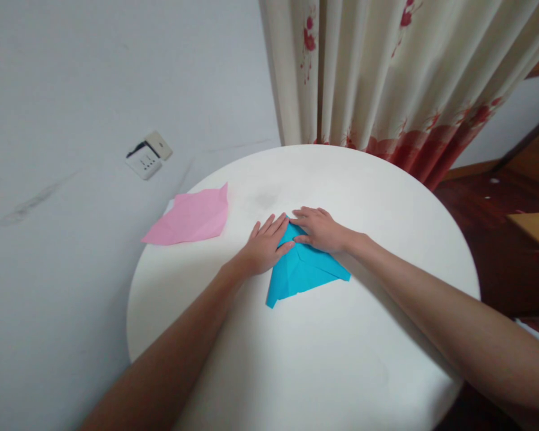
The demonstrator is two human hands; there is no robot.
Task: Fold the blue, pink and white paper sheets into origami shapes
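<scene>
A folded sheet of blue paper [303,272], roughly triangular with its point away from me, lies flat on the white round table [341,353]. Creases run across it. My left hand [267,244] rests on its left edge near the far point, fingers stretched out. On the right edge near that same point lies my right hand [320,230], fingers extended and the thumb apart from them on the paper. Neither hand grips the sheet; both press on it from above. The far tip of the paper is partly covered by the fingers.
Pink paper [191,216], creased, lies at the table's left edge by the wall. A power socket [144,161] is on that wall. A floral curtain [363,72] hangs behind the table. At the far right stands a wooden piece of furniture [534,230].
</scene>
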